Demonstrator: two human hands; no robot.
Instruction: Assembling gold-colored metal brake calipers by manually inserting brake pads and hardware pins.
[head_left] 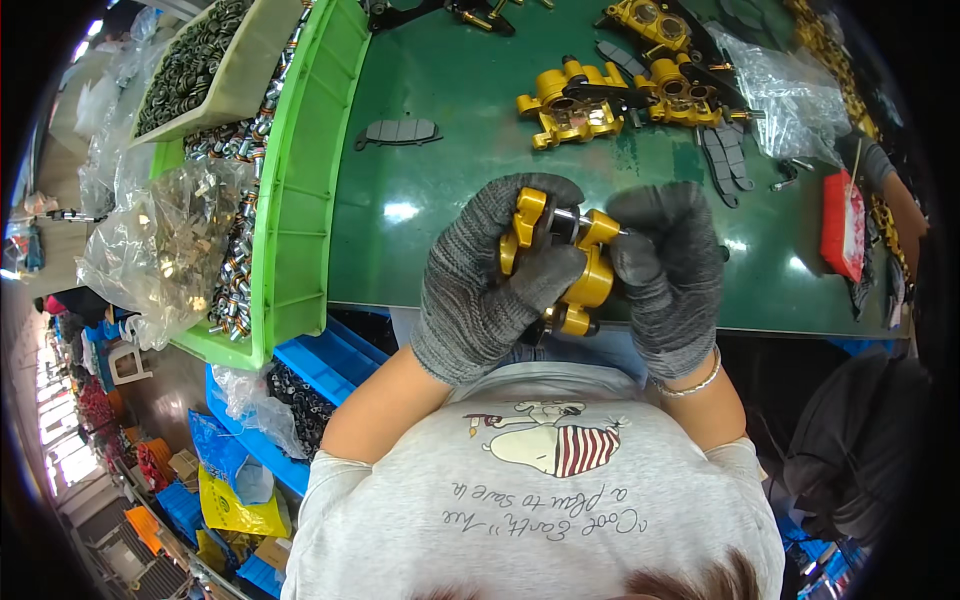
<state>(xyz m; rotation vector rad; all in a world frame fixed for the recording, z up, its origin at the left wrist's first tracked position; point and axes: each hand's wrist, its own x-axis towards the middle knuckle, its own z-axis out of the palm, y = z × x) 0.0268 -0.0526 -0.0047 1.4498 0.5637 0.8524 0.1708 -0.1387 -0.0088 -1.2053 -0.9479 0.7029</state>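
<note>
My left hand (490, 285), in a grey knit glove, is wrapped around a gold brake caliper (592, 278) just above the table's near edge. Its thumb presses across the caliper's middle. A silver pin (566, 224) shows in the gap between the caliper's two gold parts. My right hand (672, 275), gloved alike, is closed at the caliper's right side, fingers curled and slightly blurred. A thin silver end runs from the caliper toward its fingertips; what they pinch is hidden.
On the green table (440, 200) lie several gold calipers (575, 105), brake pads (398, 132), a clear plastic bag (790, 95) and a red container (843, 225). A green crate (300, 220) of metal parts stands at left. Another person's hand (880, 165) is at far right.
</note>
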